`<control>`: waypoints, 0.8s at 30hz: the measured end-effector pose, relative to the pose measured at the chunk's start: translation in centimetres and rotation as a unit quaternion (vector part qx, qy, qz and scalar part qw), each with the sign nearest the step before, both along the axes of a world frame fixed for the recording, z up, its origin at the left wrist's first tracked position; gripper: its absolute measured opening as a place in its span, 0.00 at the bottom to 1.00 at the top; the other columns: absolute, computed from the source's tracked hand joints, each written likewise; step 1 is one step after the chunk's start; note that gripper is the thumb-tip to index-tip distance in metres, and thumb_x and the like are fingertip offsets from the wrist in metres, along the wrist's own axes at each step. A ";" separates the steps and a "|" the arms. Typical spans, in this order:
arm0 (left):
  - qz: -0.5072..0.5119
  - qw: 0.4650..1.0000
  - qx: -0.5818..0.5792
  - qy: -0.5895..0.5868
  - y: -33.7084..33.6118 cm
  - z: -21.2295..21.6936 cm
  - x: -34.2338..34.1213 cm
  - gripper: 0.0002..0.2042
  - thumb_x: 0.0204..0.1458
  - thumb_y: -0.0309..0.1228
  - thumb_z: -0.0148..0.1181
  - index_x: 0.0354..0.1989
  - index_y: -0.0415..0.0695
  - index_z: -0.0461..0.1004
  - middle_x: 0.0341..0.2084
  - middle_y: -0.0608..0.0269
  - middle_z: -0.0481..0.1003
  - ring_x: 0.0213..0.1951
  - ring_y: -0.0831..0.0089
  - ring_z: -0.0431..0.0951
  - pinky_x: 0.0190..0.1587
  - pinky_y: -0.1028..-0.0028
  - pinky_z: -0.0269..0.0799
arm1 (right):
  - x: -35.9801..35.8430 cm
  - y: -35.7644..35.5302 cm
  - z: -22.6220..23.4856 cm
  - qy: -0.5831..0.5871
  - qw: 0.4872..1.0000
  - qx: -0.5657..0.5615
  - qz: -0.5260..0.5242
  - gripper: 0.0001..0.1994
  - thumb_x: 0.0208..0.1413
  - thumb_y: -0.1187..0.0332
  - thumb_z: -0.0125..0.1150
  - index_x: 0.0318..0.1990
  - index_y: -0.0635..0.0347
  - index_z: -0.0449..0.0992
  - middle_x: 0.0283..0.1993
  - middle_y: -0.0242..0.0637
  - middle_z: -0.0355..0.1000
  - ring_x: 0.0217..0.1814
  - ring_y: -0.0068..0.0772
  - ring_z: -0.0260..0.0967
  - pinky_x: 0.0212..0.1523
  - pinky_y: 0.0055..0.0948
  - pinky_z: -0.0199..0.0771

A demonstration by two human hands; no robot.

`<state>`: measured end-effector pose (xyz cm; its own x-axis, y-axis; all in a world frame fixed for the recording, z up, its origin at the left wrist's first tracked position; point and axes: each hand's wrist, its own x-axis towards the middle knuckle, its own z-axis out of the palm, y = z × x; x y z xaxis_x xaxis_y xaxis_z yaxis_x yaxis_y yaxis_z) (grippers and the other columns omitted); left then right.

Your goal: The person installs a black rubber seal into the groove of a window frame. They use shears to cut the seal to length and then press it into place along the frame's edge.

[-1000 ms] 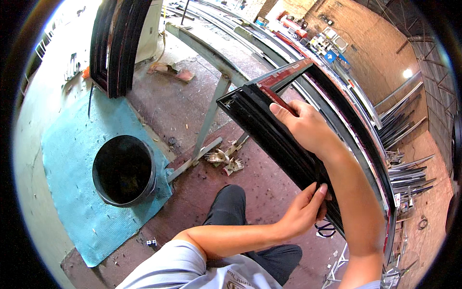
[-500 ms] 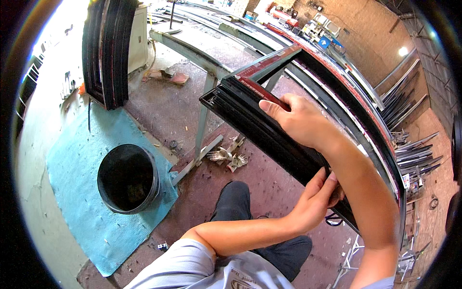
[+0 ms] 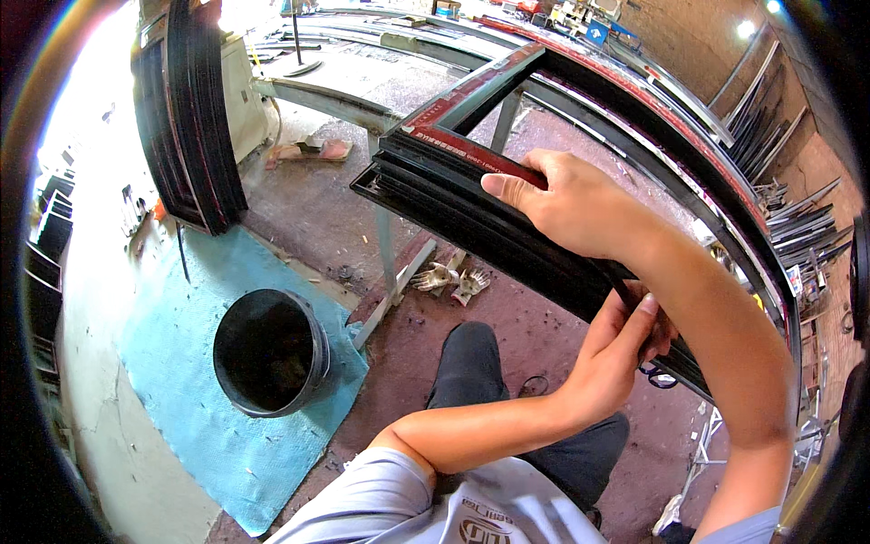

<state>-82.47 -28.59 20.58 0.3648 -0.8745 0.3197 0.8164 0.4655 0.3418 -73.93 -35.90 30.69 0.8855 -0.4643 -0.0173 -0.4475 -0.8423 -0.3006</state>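
Note:
A black window-type frame [image 3: 435, 207] with red film along its upper faces lies across the supports, its near corner toward the left. My right hand [image 3: 566, 201] grips its near rail, thumb pressed on the front side and fingers curled over the top. Lower down the same rail, my left hand [image 3: 621, 349] is closed, thumb against fingers, on a thin black rubber strip [image 3: 622, 288] that runs up along the frame. A dark loop [image 3: 660, 377], apparently of the strip, hangs below that hand. My right forearm hides part of the rail.
A black bucket [image 3: 272, 354] stands on a blue mat [image 3: 181, 363] to the left. Stacked black frames [image 3: 186, 118] lean behind it. Gloves [image 3: 453, 281] lie on the floor near a metal stand leg [image 3: 385, 245]. Loose profiles [image 3: 807, 213] are piled at the far right.
The whole view has shifted. Both hands keep hold, and both sit a little farther along the rail from the near corner, my left hand also slightly farther from my right.

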 end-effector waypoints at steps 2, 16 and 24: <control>0.048 0.999 0.006 -0.025 0.1 -0.1 -0.8 0.11 0.66 0.36 0.43 0.47 0.41 0.63 0.31 0.65 0.69 0.32 0.78 0.67 0.36 0.78 0.64 | -0.1 0.0 -0.4 -0.019 1.000 -0.020 0.005 0.38 0.57 0.40 0.51 0.54 0.75 0.70 0.54 0.64 0.68 0.60 0.56 0.66 0.61 0.42 0.63; 0.028 0.714 0.034 -0.698 4.3 -8.0 -7.9 0.12 0.60 0.35 0.48 0.36 0.35 0.65 0.31 0.46 0.73 0.36 0.46 0.75 0.36 0.55 0.72 | -1.6 0.2 -0.2 -0.031 0.999 -0.023 0.001 0.38 0.55 0.38 0.54 0.49 0.75 0.73 0.47 0.64 0.72 0.54 0.57 0.71 0.56 0.42 0.68; 0.069 0.746 0.010 -0.662 0.6 -4.0 -8.5 0.13 0.61 0.35 0.46 0.37 0.34 0.66 0.25 0.41 0.73 0.29 0.40 0.74 0.32 0.50 0.71 | -2.2 0.0 0.0 -0.010 0.998 -0.066 0.001 0.34 0.58 0.40 0.50 0.45 0.73 0.74 0.45 0.62 0.73 0.53 0.58 0.71 0.55 0.45 0.68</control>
<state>-91.01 -28.01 16.61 -0.1727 -0.8667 0.4680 -0.2979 0.4988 0.8139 -76.14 -35.94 30.65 0.8857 -0.4602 0.0615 -0.4416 -0.8758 -0.1950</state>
